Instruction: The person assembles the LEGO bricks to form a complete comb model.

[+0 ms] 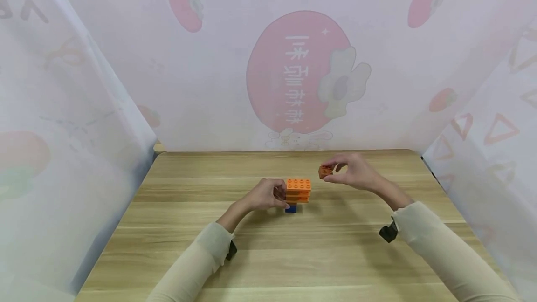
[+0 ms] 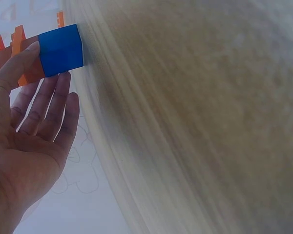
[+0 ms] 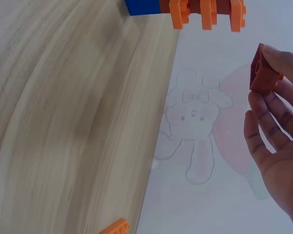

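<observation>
A small tower of building bricks stands on the table, with a blue brick (image 1: 291, 209) at its foot. Above that, orange plates (image 1: 299, 184) alternate with brown bricks (image 2: 33, 70) and overhang to the right. My left hand (image 1: 265, 194) grips the tower low on its left side, thumb in front and fingers behind. To the right of the tower and raised above the table, my right hand (image 1: 354, 171) pinches a brown brick (image 3: 264, 73) between thumb and fingertips. The brick's studs face up in the head view, and a gap separates it from the tower.
The wooden table (image 1: 201, 167) ends at a pale printed curtain (image 1: 209, 83) behind, with more curtain on both sides. An orange brick (image 3: 116, 227) lies on the table at the bottom of the right wrist view. Black wrist cameras (image 1: 388, 232) hang under both sleeves.
</observation>
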Action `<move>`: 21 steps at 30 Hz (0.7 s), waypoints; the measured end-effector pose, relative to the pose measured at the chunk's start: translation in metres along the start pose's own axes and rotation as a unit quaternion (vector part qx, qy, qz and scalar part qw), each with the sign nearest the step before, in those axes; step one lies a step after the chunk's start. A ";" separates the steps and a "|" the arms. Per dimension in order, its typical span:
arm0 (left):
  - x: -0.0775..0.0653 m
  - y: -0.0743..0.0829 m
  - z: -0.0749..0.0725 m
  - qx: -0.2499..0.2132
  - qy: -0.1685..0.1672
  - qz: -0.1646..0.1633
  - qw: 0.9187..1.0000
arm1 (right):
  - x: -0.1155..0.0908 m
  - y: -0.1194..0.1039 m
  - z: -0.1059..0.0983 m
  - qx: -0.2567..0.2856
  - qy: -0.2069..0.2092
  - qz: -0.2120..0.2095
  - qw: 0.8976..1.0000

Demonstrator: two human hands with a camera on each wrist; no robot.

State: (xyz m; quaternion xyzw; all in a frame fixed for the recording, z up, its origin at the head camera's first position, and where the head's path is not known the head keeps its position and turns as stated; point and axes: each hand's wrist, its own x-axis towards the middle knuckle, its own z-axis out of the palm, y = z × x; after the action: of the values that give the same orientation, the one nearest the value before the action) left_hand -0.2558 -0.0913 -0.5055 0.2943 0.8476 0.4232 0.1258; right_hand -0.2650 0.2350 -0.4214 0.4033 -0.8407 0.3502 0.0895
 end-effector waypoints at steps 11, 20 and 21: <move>0.001 -0.001 0.000 0.001 0.000 0.004 1.000 | 0.011 -0.020 0.011 -0.005 -0.002 -0.004 1.000; 0.001 0.001 0.001 -0.007 -0.003 0.000 1.000 | 0.018 -0.032 0.021 -0.006 0.007 -0.006 1.000; 0.001 0.001 0.001 -0.008 -0.003 0.001 1.000 | 0.020 -0.034 0.022 -0.007 0.007 -0.007 1.000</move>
State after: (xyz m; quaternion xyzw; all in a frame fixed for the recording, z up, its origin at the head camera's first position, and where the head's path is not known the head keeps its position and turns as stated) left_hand -0.2558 -0.0900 -0.5054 0.2956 0.8433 0.4294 0.1306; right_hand -0.2502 0.1942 -0.4117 0.4058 -0.8397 0.3464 0.1011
